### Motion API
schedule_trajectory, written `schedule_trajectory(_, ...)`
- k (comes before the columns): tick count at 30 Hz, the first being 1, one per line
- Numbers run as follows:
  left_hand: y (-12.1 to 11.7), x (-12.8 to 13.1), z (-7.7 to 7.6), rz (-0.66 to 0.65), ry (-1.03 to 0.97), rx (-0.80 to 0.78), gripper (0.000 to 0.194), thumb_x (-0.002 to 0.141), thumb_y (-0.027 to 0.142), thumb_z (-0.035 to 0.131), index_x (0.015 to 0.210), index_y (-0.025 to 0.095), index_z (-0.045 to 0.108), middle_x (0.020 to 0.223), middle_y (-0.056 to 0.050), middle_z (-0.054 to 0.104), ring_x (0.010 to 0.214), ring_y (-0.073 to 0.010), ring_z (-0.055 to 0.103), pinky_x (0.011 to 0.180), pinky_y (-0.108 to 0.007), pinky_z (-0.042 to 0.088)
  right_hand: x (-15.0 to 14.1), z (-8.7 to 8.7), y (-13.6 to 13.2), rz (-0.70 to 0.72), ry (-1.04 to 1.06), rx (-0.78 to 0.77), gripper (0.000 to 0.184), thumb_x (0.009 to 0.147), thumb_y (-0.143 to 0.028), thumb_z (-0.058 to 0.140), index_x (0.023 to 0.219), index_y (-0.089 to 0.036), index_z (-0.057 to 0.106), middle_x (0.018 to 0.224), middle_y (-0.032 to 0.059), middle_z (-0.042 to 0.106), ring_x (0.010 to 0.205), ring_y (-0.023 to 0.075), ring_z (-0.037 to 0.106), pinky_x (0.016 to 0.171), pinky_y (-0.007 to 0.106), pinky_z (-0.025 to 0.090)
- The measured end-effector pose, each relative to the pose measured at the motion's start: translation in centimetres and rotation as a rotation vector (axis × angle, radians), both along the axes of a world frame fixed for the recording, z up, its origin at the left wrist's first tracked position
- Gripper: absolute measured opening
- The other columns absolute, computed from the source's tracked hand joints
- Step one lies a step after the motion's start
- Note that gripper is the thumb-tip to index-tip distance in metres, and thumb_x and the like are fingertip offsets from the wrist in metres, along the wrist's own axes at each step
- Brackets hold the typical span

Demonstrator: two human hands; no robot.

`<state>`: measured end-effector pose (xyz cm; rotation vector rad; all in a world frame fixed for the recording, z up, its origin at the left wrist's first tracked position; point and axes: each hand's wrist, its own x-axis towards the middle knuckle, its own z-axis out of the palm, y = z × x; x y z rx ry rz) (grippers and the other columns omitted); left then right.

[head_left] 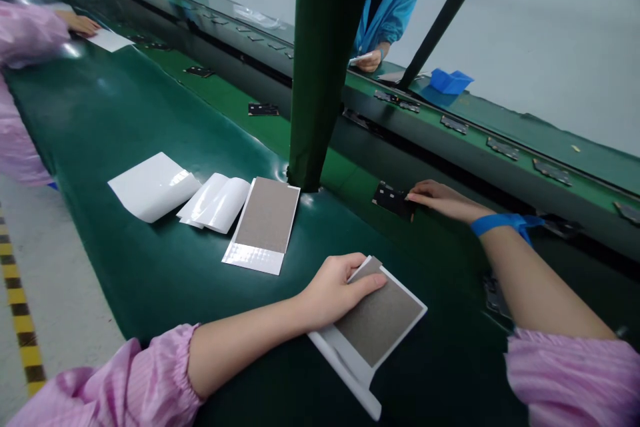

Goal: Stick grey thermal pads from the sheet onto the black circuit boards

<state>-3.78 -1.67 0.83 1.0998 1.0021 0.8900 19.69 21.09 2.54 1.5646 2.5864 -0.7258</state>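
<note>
My left hand (pixel 337 294) grips a white-backed sheet with a grey-brown rectangular pad (pixel 385 320) on it, thumb on top and fingers at the far edge. The sheet's near end curls. Out at the right, my right hand (pixel 440 200) pinches the corner of a black circuit board (pixel 393 199) that lies on the green conveyor belt. Left of my left hand rests another grey-brown pad sheet (pixel 267 217) on the dark green table. Beside it lie curled glossy white sheets (pixel 217 202) and one more white sheet (pixel 155 187).
A dark green post (pixel 323 67) rises between table and belt. More boards lie along the belt (pixel 345 160) and on the raised far rail (pixel 500 147). A blue tray-like piece (pixel 450 80) sits beyond. A pink-sleeved person (pixel 30 34) works at left; a blue-clad person (pixel 395 14) stands across.
</note>
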Motion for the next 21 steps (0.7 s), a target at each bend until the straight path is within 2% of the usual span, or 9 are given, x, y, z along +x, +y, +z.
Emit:
schedule_trajectory(7,0.3,0.0,-0.2,0.010,0.013,0.021,0.034,0.081,0.049,0.059,0.073,0.016,0.055,0.072,-0.001,0.053,0.069,-0.0153,0.052,0.059,-0.023,0.038,1.4,-1.2,0.1,-0.041,0.001,0.039,0.043,0.074,-0.063,0.054,0.072,-0.022,0.066,0.097,0.0097,0.061,0.091,0.0270,0.059,0.083,0.039,0.047)
schedule_trajectory(12,0.2,0.1,-0.2,0.016,0.006,0.024,0.033,0.081,0.049,0.059,0.074,0.016,0.055,0.074,-0.002,0.055,0.070,-0.0162,0.053,0.060,-0.025,0.039,2.4,-1.6,-1.9,-0.272,0.067,0.162,0.045,0.072,-0.060,0.057,0.091,-0.020,0.064,0.101,0.0133,0.062,0.088,0.0281,0.061,0.078,0.041,0.050)
schedule_trajectory(14,0.2,0.0,0.0,0.012,0.011,0.026,0.032,0.081,0.048,0.059,0.074,0.016,0.055,0.074,-0.002,0.054,0.070,-0.0160,0.053,0.060,-0.025,0.038,2.7,-1.6,-3.2,-0.303,0.073,0.193,0.049,0.071,-0.065,0.055,0.089,-0.020,0.063,0.100,0.0138,0.063,0.090,0.0296,0.060,0.079,0.043,0.050)
schedule_trajectory(18,0.2,-0.1,0.3,0.006,0.007,0.017,0.031,0.081,0.045,0.059,0.074,0.016,0.055,0.074,-0.001,0.053,0.071,-0.0157,0.051,0.061,-0.025,0.038,2.4,-1.1,-5.7,-0.390,0.095,0.171,0.054,0.053,-0.070,0.063,0.076,-0.021,0.057,0.094,0.0150,0.063,0.087,0.0332,0.062,0.079,0.048,0.051)
schedule_trajectory(21,0.1,-0.1,0.3,0.018,-0.023,0.013,0.031,0.081,0.045,0.060,0.075,0.015,0.055,0.075,-0.001,0.053,0.072,-0.0156,0.052,0.062,-0.025,0.038,2.2,0.5,-7.6,-0.505,0.239,0.093,0.054,0.050,-0.068,0.065,0.075,-0.025,0.048,0.076,0.0114,0.065,0.081,0.0359,0.065,0.074,0.050,0.053)
